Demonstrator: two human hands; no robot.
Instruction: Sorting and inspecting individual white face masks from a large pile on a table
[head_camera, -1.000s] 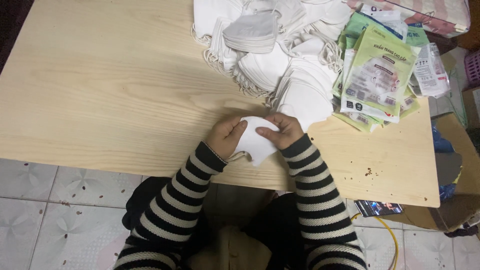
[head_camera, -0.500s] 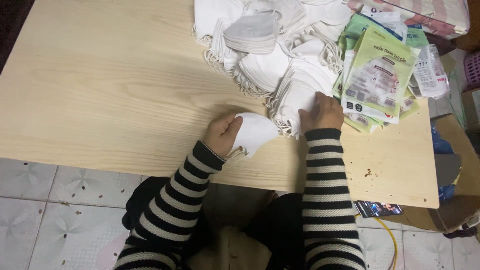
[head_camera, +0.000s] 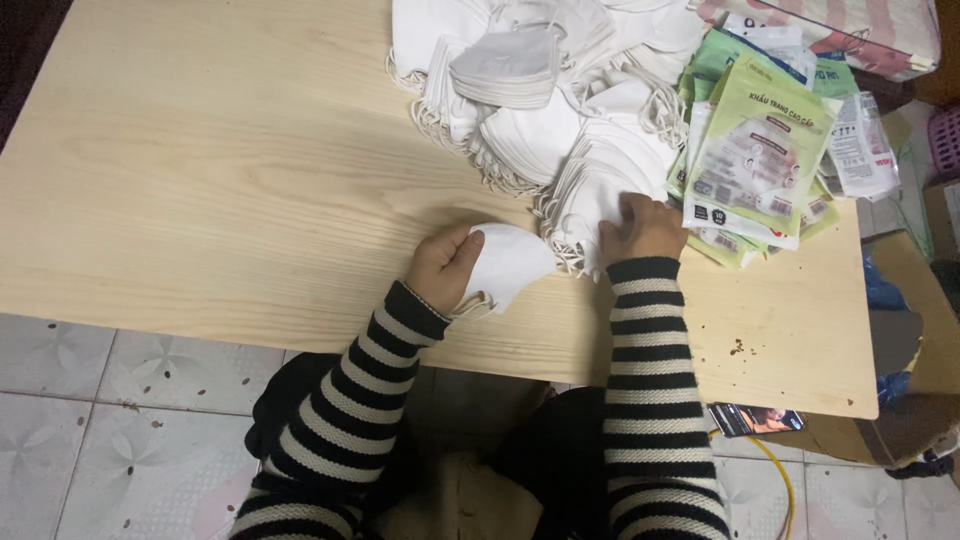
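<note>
The left hand (head_camera: 440, 268) grasps a single folded white face mask (head_camera: 508, 262), thumb on top and fingers beneath its left end, so that the mask lies flat on the wooden tabletop (head_camera: 220, 200) a little in from the near edge, roughly midway between the near corners. The right hand (head_camera: 640, 228) rests just to the right, fingertips pressed into a fanned stack of white masks (head_camera: 585, 195); whether those fingers have pinched one mask free or only touch the stack cannot be told. The stack merges into a larger heap of white masks (head_camera: 530, 90) spread toward the far edge, with one grey mask (head_camera: 505, 65) lying on top. Green and white retail pouches (head_camera: 760, 150) are piled near the right edge, touching the heap. Handling judgement: the mask is very light, thin and soft, and will flex or unfold under any uneven pull; it is not fragile, but it creases readily. Its fabric appears matte and should not slip between fingers. The elastic ear loops, seen curling at the left wrist, are likely to snag on neighbouring masks. The firmest hold is a pinch across the folded spine or at one end near the loop seams; lifting by a loop alone would let the body dangle and twist.
</note>
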